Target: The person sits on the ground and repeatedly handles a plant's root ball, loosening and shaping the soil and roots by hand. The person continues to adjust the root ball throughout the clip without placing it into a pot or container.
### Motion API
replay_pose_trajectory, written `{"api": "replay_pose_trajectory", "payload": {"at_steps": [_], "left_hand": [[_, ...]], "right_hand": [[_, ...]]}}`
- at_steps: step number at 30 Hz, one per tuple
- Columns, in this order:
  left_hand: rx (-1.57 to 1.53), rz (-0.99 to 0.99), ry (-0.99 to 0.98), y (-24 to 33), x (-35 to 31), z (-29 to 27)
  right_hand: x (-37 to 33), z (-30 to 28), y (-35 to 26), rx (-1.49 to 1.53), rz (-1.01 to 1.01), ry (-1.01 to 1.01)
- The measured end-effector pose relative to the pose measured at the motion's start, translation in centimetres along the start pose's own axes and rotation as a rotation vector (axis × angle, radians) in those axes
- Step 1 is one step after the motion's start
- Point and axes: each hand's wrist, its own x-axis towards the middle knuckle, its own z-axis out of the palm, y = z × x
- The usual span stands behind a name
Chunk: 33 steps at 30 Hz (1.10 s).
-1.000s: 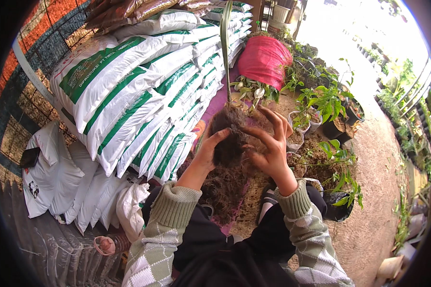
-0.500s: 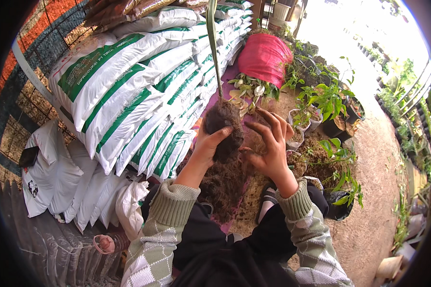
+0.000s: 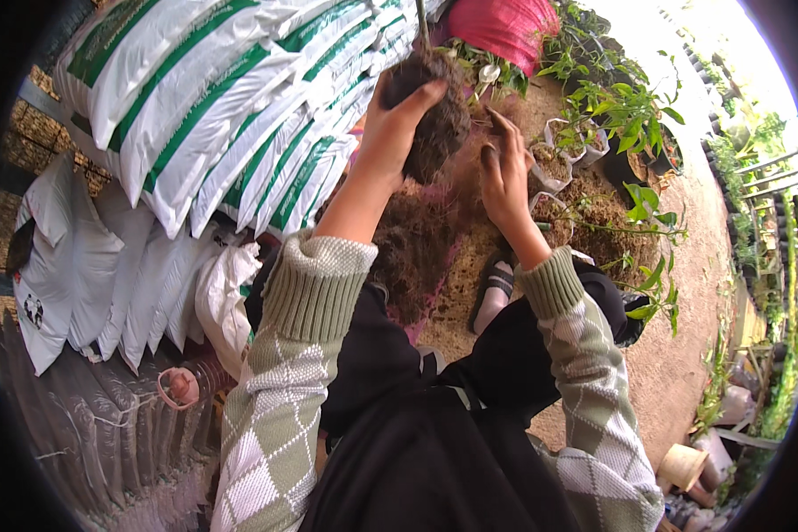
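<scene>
Up near the top of the view, my left hand (image 3: pixel 387 137) is wrapped round the dark, fibrous root ball (image 3: pixel 441 115) of a plant. Its single stem (image 3: pixel 422 27) rises out of the frame, so the leaves are cut off. Just right of the root ball, apart from it, my right hand (image 3: pixel 507 182) has its fingers spread and holds nothing. Brown fibre blurs in the gap between the two. Below the hands, a heap of loose brown root fibre or soil (image 3: pixel 412 235) lies on a purple-pink sheet (image 3: pixel 417 330) between my feet.
Stacked white and green bags (image 3: pixel 213 97) rise at the left, with smaller white sacks (image 3: pixel 89 284) below. A clear bottle (image 3: pixel 183 387) lies near them. A pink-red sack (image 3: pixel 504 31) stands ahead; leafy potted plants (image 3: pixel 634 115) line the right, beside a concrete path (image 3: pixel 692 266).
The root ball and both hands sit higher in the view, which has tilted down. My right hand is lower relative to the root ball, and loose fibre now blurs between them.
</scene>
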Motion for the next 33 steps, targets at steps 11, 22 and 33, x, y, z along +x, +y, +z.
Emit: {"api": "replay_pose_trajectory", "payload": {"at_steps": [11, 22, 33], "left_hand": [[-0.025, 0.095, 0.071, 1.8, -0.7, -0.4], [0.002, 0.070, 0.141, 2.5, -1.3, -0.3], [0.009, 0.014, 0.160, 2.4, -0.8, -1.4]], "right_hand": [[-16.3, 14.9, 13.8, -0.345, 0.621, -1.025], [-27.8, 21.3, 13.1, -0.157, 0.916, -0.755], [-24.6, 22.0, 11.5, -0.305, 1.194, -0.628]]}}
